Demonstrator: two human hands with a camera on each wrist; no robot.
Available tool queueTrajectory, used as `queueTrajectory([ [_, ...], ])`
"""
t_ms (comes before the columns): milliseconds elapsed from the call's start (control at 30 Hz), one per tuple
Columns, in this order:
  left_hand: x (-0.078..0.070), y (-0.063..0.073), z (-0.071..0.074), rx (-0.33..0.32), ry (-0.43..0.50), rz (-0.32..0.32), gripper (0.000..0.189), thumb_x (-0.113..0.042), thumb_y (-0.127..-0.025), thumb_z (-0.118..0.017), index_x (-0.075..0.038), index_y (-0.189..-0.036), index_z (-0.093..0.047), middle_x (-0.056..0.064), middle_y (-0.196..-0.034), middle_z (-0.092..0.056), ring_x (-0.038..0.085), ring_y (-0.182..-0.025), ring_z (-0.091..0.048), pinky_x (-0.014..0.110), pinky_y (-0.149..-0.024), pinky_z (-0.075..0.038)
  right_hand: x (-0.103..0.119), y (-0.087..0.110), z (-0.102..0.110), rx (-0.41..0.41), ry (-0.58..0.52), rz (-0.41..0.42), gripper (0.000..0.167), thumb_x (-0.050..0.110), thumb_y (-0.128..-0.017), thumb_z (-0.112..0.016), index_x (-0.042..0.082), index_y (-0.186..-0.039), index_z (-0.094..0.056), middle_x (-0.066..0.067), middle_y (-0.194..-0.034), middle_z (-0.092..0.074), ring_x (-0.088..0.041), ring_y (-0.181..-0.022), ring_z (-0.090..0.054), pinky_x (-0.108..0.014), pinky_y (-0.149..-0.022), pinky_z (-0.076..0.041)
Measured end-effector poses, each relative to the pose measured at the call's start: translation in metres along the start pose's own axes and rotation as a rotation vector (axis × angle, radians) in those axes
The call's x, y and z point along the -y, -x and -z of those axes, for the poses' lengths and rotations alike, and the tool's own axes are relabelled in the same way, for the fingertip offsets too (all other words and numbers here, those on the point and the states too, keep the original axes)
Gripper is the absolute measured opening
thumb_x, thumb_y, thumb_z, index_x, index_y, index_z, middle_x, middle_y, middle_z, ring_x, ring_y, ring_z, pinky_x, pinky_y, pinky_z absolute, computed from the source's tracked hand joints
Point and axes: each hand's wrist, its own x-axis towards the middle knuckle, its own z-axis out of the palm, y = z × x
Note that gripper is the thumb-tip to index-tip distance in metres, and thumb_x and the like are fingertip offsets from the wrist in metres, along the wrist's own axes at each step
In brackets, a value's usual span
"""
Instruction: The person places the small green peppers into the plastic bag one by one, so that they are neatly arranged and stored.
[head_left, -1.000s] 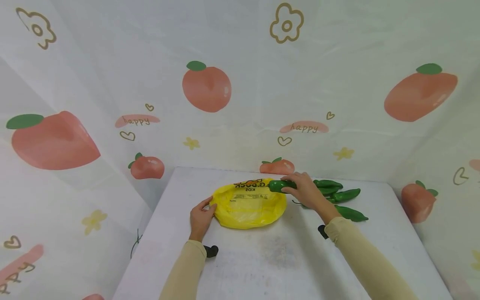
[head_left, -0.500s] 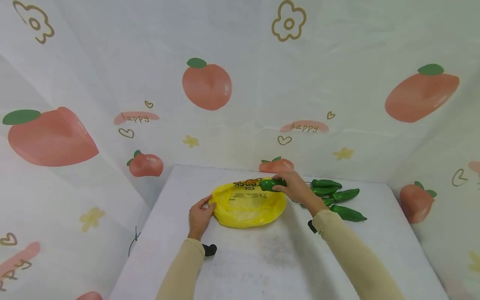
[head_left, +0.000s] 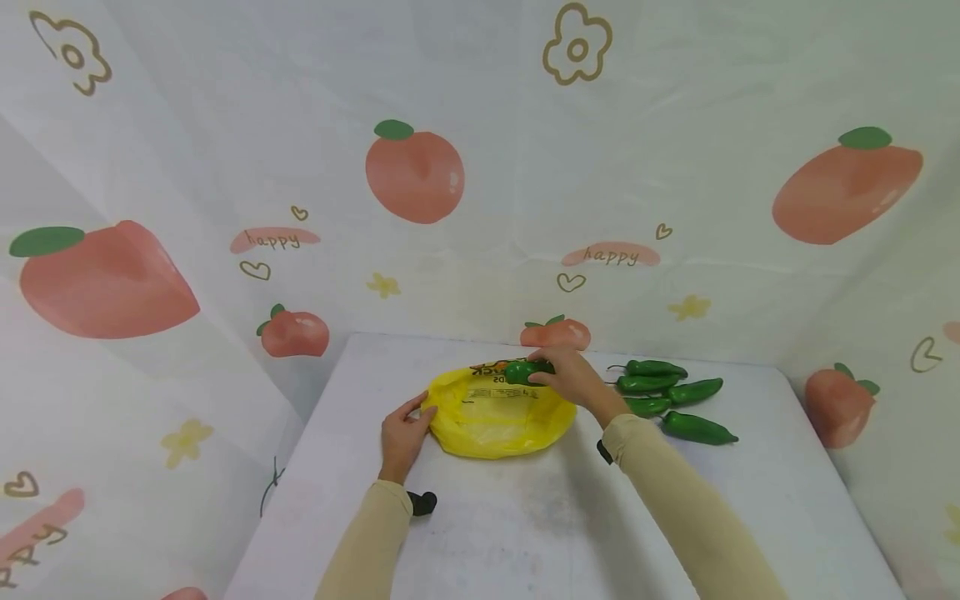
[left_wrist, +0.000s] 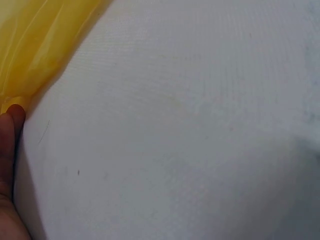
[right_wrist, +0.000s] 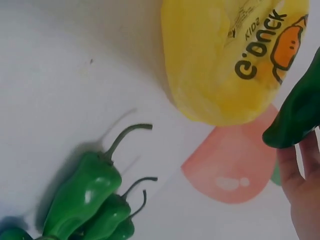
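A yellow plastic bag with black "DUCK KIDS" lettering lies on the white table, its mouth spread wide. My left hand pinches the bag's left edge between thumb and fingers; in the left wrist view, the fingertips overlap the yellow plastic. Above the bag's far right side, my right hand grips a green chili pepper by one end, the other end pointing left. From the right wrist, this pepper appears beside the bag's duck print, partly cut off by the frame.
Several more green peppers lie to the right of the bag, some with long curved stems. White cloth walls printed with peaches stand behind and at both sides of the table.
My right hand has carried the pepper leftward, from the bag's right edge to farther over its opening. The left hand stays at the bag's left edge.
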Motion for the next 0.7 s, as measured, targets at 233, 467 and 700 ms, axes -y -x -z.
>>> queueTrajectory([
  [233, 0.001, 0.0, -0.001, -0.014, -0.004, -0.011, 0.039, -0.046, -0.089, -0.075, -0.036, -0.127, -0.072, -0.003, -0.063, -0.051, 0.018, -0.06, -0.049, 0.022, -0.056, -0.042, 0.004, -0.01, -0.015, 0.01, -0.005, 0.008, 0.037, 0.026, -0.093, -0.073, 0.009, -0.126, -0.069, -0.007, -0.126, -0.071, -0.024, -0.112, -0.065, -0.044, -0.104, -0.053],
  [467, 0.003, -0.001, -0.002, -0.031, -0.003, -0.024, 0.038, -0.041, -0.089, -0.076, -0.033, -0.126, -0.074, -0.003, -0.059, -0.052, 0.016, -0.057, -0.049, 0.022, -0.053, -0.042, 0.008, -0.019, -0.029, 0.036, -0.023, -0.013, 0.035, 0.025, -0.094, -0.073, 0.011, -0.126, -0.07, -0.005, -0.125, -0.072, -0.022, -0.109, -0.065, -0.042, -0.104, -0.053],
  [700, 0.003, -0.001, -0.004, -0.047, -0.005, -0.044, 0.036, -0.039, -0.09, -0.075, -0.032, -0.126, -0.074, -0.003, -0.061, -0.05, 0.016, -0.057, -0.048, 0.022, -0.053, -0.042, 0.01, -0.025, -0.04, 0.058, -0.038, -0.054, 0.037, 0.026, -0.095, -0.071, 0.011, -0.128, -0.068, -0.008, -0.128, -0.07, -0.025, -0.114, -0.064, -0.044, -0.108, -0.05],
])
